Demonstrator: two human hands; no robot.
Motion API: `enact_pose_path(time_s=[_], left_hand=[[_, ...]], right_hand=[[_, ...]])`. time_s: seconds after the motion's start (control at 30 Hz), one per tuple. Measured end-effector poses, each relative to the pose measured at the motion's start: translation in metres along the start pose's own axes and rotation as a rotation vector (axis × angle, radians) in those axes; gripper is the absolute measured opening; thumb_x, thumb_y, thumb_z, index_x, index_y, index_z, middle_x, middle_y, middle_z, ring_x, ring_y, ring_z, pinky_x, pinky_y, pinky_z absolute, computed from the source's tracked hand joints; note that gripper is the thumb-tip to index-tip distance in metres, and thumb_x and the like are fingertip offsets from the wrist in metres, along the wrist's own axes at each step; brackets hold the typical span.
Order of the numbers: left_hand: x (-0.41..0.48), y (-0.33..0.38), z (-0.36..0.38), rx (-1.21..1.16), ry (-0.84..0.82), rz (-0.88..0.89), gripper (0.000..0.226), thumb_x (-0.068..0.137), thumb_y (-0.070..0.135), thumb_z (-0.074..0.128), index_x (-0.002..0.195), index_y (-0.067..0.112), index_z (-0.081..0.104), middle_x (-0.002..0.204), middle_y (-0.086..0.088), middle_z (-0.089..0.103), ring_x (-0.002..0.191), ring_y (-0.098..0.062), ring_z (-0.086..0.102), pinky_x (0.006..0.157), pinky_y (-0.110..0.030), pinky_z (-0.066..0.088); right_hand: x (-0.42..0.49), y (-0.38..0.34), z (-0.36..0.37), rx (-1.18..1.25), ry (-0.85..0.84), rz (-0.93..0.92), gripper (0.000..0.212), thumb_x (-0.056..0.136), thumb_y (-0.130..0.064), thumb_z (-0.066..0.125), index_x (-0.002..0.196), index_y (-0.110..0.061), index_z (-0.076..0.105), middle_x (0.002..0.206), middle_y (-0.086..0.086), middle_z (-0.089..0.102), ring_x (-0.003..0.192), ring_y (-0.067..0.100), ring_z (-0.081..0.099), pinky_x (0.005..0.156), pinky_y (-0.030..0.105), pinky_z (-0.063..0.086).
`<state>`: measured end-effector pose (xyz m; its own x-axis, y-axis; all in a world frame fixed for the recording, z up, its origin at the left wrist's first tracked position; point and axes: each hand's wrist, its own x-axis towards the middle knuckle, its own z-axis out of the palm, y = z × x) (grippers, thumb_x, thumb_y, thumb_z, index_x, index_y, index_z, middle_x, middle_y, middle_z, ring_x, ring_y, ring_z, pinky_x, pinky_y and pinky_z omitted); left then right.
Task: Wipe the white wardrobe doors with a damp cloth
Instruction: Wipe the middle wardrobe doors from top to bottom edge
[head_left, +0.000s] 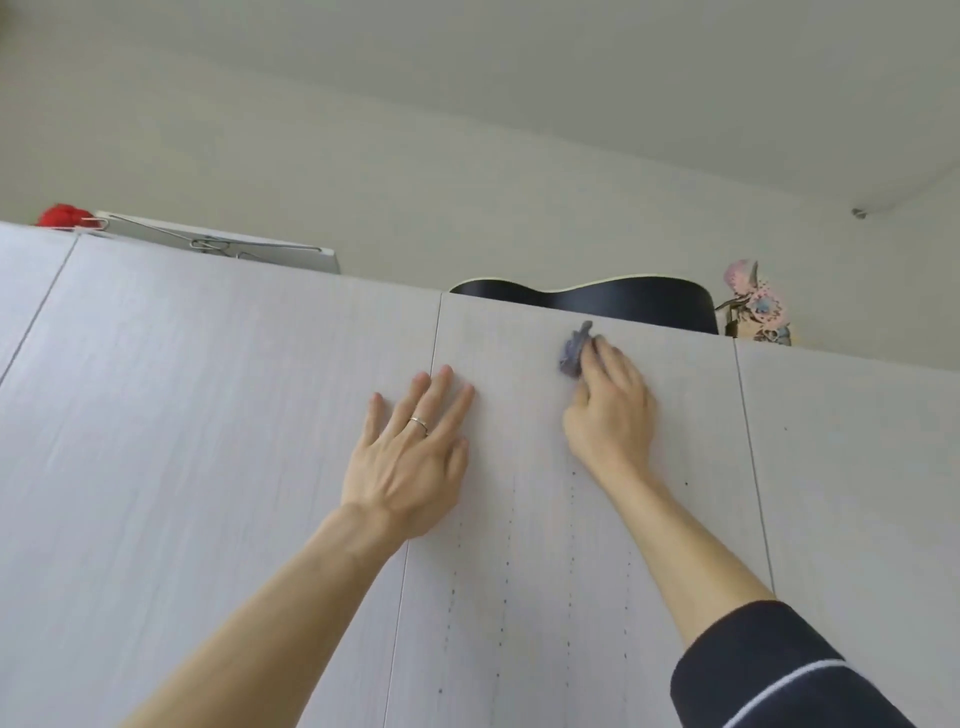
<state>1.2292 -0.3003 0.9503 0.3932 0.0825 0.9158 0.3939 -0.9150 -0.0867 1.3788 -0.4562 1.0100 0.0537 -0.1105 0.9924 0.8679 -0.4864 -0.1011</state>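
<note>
Near top edge of middle door (519, 395): cloth (574, 353), small, grey-blue, bunched, clamped against panel by right hand (610, 410), fingers curled over it.

Left hand (415, 452): flat, fingers straight and slightly spread, palm on panel across seam between left door (208, 415) and middle door; holds nothing. Hands apart, side by side, both on wardrobe front.

Middle door, below hands: several vertical lines of dark drips (511, 519), running down toward lower edge of view. Probably water off cloth; upper band of this door therefore judged wetted, wipe in progress there.

Left door and right door (857, 467): no drip lines, bar a speck or two on right door. Wiped or not: cannot tell.

Progress, as judged: partial. One door in hand, at its top. Likely left: rest of middle door downward, drips included; neighbouring doors; lower parts of all doors, out of view.

On top of wardrobe, behind doors: dark guitar (597, 301); patterned bag (758, 306) just beside it at right; white board (291, 254) with wire hanger (208, 241); red object (62, 215) at far left.
</note>
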Motion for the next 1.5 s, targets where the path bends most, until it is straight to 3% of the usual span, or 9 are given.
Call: enact_pose_path(time_s=[0.1, 0.2, 0.3, 0.47, 0.73, 0.97, 1.17, 1.4, 1.5], left_hand=[[0.004, 0.005, 0.011, -0.032, 0.001, -0.061, 0.062, 0.093, 0.051, -0.008, 0.153, 0.044, -0.024, 0.155, 0.021, -0.040, 0.146, -0.005, -0.033, 0.121, -0.045, -0.017], [0.001, 0.006, 0.014, -0.018, -0.031, -0.080, 0.067, 0.082, 0.055, -0.019, 0.147, 0.046, -0.033, 0.150, 0.023, -0.046, 0.140, -0.001, -0.040, 0.119, -0.044, -0.021], [0.005, 0.008, 0.007, 0.020, -0.056, -0.070, 0.065, 0.081, 0.056, -0.021, 0.143, 0.045, -0.038, 0.148, 0.022, -0.048, 0.138, -0.002, -0.041, 0.121, -0.045, -0.018], [0.005, 0.014, 0.002, 0.043, -0.096, -0.101, 0.057, 0.095, 0.050, -0.013, 0.145, 0.042, -0.038, 0.151, 0.017, -0.047, 0.136, -0.003, -0.042, 0.122, -0.047, -0.016], [0.004, 0.017, 0.009, 0.044, -0.053, -0.111, 0.064, 0.080, 0.057, -0.023, 0.141, 0.046, -0.041, 0.146, 0.023, -0.050, 0.132, 0.001, -0.049, 0.121, -0.045, -0.020], [0.006, 0.018, 0.006, 0.051, -0.088, -0.118, 0.066, 0.079, 0.056, -0.024, 0.141, 0.044, -0.041, 0.147, 0.021, -0.050, 0.127, 0.000, -0.051, 0.120, -0.046, -0.020], [0.006, 0.015, 0.008, 0.006, -0.061, -0.095, 0.067, 0.076, 0.059, -0.023, 0.140, 0.048, -0.039, 0.148, 0.024, -0.047, 0.133, 0.001, -0.047, 0.119, -0.045, -0.022], [0.003, -0.007, -0.005, 0.108, -0.001, 0.022, 0.070, 0.080, 0.055, -0.024, 0.149, 0.047, -0.028, 0.158, 0.020, -0.033, 0.150, -0.004, -0.023, 0.124, -0.039, -0.005], [0.002, -0.010, 0.002, 0.090, 0.056, 0.036, 0.066, 0.087, 0.055, -0.018, 0.152, 0.047, -0.022, 0.161, 0.020, -0.027, 0.152, -0.004, -0.017, 0.121, -0.038, -0.005]], right_hand=[[-0.062, -0.002, 0.005, -0.016, -0.146, -0.397, 0.060, 0.088, -0.012, 0.034, 0.146, -0.014, 0.050, 0.154, 0.001, 0.045, 0.144, 0.020, 0.036, 0.118, 0.039, 0.023], [-0.062, 0.011, -0.001, -0.009, -0.287, -0.549, 0.068, 0.084, -0.008, 0.030, 0.148, -0.022, 0.047, 0.156, -0.004, 0.040, 0.147, 0.016, 0.032, 0.120, 0.033, 0.016], [0.006, 0.041, -0.013, -0.086, -0.228, -0.254, 0.071, 0.085, -0.005, 0.028, 0.155, -0.023, 0.034, 0.163, -0.004, 0.025, 0.153, 0.016, 0.014, 0.122, 0.030, -0.001], [0.055, 0.048, -0.028, -0.148, -0.134, 0.209, 0.071, 0.091, -0.003, 0.039, 0.158, -0.012, 0.018, 0.167, 0.003, 0.009, 0.154, 0.022, -0.001, 0.122, 0.044, 0.007], [0.013, -0.017, 0.005, -0.015, -0.358, -0.531, 0.071, 0.090, -0.003, 0.031, 0.158, -0.016, 0.020, 0.167, -0.005, 0.010, 0.154, 0.012, 0.003, 0.123, 0.032, -0.004], [0.061, 0.036, -0.010, -0.105, -0.106, 0.016, 0.074, 0.089, 0.001, 0.040, 0.158, -0.011, 0.017, 0.167, 0.000, 0.010, 0.154, 0.019, 0.003, 0.124, 0.038, 0.006], [0.007, -0.026, 0.014, 0.080, -0.311, -0.486, 0.075, 0.080, -0.010, 0.025, 0.155, -0.020, 0.033, 0.163, -0.009, 0.023, 0.152, 0.010, 0.013, 0.119, 0.027, -0.005], [0.057, -0.008, 0.009, -0.079, -0.125, -0.097, 0.076, 0.082, 0.001, 0.039, 0.156, -0.015, 0.028, 0.164, -0.002, 0.024, 0.154, 0.022, 0.008, 0.120, 0.043, 0.011], [0.011, -0.040, 0.028, 0.039, -0.151, -0.293, 0.074, 0.077, -0.008, 0.028, 0.150, -0.013, 0.042, 0.159, -0.003, 0.037, 0.151, 0.018, 0.023, 0.120, 0.037, 0.005]])
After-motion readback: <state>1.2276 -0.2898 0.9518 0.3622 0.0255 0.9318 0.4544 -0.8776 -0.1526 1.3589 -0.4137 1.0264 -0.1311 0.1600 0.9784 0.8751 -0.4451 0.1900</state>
